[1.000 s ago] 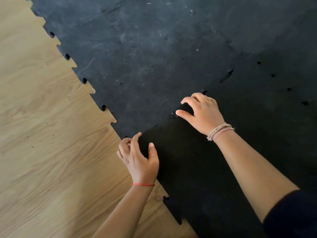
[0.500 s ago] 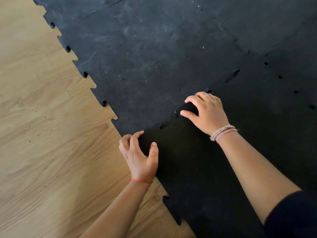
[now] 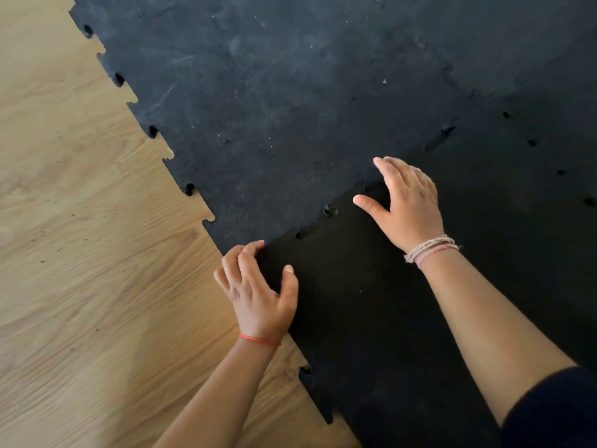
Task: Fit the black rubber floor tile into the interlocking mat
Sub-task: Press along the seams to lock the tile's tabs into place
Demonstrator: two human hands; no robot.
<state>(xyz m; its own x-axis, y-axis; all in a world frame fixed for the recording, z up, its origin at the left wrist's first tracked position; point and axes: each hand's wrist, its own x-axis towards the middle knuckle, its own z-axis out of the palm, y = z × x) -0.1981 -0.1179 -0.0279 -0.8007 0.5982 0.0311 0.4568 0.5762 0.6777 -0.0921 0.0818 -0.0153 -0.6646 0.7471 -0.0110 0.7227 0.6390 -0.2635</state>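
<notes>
The black tile lies on the wood floor against the mat. The left hand curls over its near corner, seemingly gripping the edge. The right hand rests spread on the seam, holding nothing.

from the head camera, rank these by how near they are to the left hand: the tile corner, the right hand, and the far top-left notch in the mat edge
1. Tile corner: under the left hand's fingers.
2. Right hand: up and right, on the seam.
3. Top-left notch: far up the mat edge.
</notes>
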